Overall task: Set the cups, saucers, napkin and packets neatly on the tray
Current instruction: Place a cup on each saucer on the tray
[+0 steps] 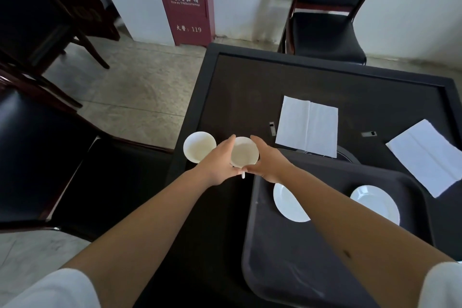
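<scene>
Both hands, left [220,160] and right [266,161], clasp a white cup [243,152] between them near the tabletop's [250,87] left edge, beside the tray [287,257].

Two cups, the near cup [244,153] and the far cup [199,147], look like white glazed ceramic, smooth and faintly shiny. The left saucer [287,204] and right saucer [375,202] have the same glossy white glaze. Beneath them the tray [287,257] reads as dark matt plastic with a slightly grainy surface. The worktop [250,87] is dark and dull, its rim smoother. Two napkins [307,129] [425,156] are soft white creased paper. The chair seat [325,32] shows black, lightly gleaming vinyl; the cabinet [186,5] is red painted metal.
</scene>
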`<state>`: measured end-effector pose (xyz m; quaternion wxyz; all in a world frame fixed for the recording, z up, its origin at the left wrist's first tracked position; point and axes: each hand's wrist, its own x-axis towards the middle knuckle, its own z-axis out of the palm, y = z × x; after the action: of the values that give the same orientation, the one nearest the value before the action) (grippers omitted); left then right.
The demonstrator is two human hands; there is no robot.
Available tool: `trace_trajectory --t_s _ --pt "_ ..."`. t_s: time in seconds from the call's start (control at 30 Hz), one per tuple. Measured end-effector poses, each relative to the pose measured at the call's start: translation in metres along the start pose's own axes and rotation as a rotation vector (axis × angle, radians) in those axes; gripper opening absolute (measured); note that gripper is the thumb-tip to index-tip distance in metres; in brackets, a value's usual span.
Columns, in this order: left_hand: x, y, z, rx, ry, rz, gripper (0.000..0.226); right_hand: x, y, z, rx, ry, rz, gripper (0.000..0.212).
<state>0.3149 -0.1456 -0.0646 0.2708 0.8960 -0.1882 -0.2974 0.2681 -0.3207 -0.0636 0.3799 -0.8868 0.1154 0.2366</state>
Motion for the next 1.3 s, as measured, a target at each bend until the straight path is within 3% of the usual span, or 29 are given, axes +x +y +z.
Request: trace_trajectory --t_s 0.5,0.77,0.97,1.3 --pt "-0.041 0.009 -0.003 -0.156 0.031 -0.02 0.106 -0.035 0.011 0.005 0.123 0.018 -0.072 0.101" --pt "-0.104 0.034 0.009 -0.304 -0.012 0.04 0.096 -0.109 0.016 0.004 0.135 0.065 -0.09 0.1" --pt "-0.15 0.058 0.029 -0.326 -0.044 0.054 0.098 -0.172 0.027 0.006 0.124 0.113 -0.078 0.098" --pt "-0.187 0.105 0.062 -0.329 -0.091 0.172 0.083 -0.253 0.056 0.002 0.198 0.229 -0.072 0.09"
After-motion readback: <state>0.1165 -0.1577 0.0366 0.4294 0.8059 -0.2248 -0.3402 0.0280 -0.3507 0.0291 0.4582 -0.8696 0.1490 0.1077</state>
